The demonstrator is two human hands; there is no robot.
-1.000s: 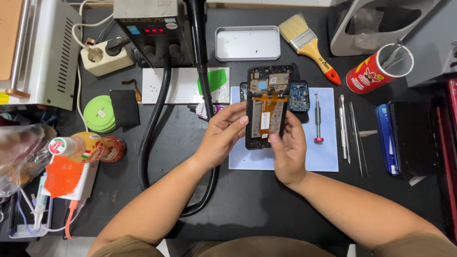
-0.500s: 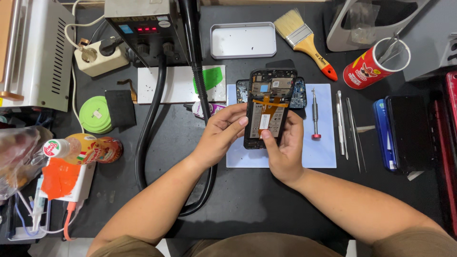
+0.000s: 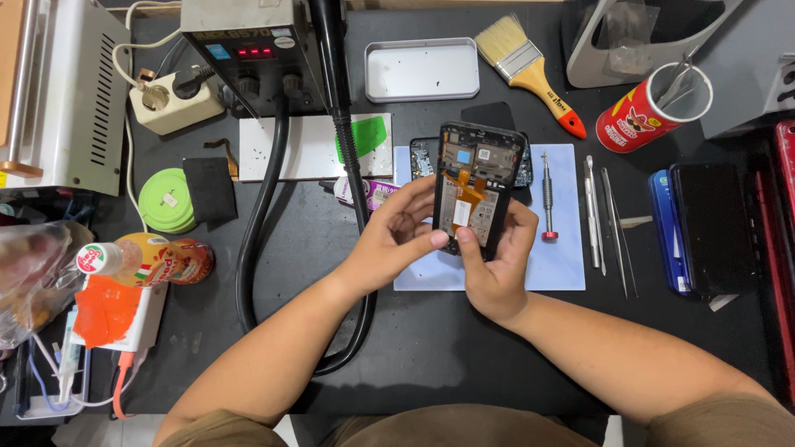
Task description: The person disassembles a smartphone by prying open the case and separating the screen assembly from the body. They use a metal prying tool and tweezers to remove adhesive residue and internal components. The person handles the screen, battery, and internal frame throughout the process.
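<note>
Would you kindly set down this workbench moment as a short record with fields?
Held item: opened phone with back cover off and an orange flex cable showing
Left hand: grips the phone's left edge, thumb at its lower end
Right hand: holds the phone's lower right, thumb on its inner face
Under the hands: light blue mat
Right of phone: screwdriver, tweezers
Behind: paintbrush, metal tray

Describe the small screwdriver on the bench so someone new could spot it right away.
Find the pale blue mat in the middle of the black bench. The screwdriver lies upright on it, just right of the opened phone. Unlike the plain metal tools beside it, it has a red end cap.
</note>
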